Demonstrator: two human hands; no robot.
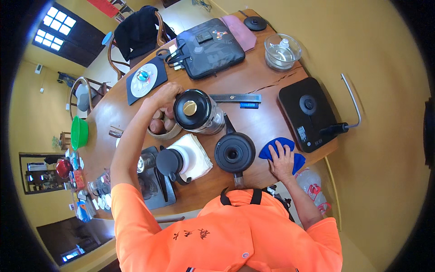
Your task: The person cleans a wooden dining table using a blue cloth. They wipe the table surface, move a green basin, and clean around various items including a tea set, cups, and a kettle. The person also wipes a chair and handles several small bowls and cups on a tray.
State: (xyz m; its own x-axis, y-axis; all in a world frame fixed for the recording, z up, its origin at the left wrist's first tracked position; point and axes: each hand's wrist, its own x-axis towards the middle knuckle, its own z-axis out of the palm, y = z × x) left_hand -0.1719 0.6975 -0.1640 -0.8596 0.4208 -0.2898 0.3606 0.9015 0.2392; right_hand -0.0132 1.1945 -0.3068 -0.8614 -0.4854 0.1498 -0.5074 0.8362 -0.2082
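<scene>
At the handle side of a glass kettle [213, 122] with a black lid and gold knob, my left hand [166, 95] is closed around the handle, which it mostly hides. The kettle stands between a bowl of brown cups and a black ruler-like strip. On the right, my right hand [283, 162] presses on a bunched blue cloth [299, 159] on the table, its fingers curled over the fabric. Between my hands sits a dark round pot [234, 153] with a spout and a side handle, its top opening showing.
A black electric hob [306, 113] with a bent metal tap lies right, below a glass bowl [282, 54] of water. A laptop sleeve [210, 50] lies at the back. White napkins [199, 158], a dark-lidded jug [170, 162] and a cup bowl [164, 131] crowd the left.
</scene>
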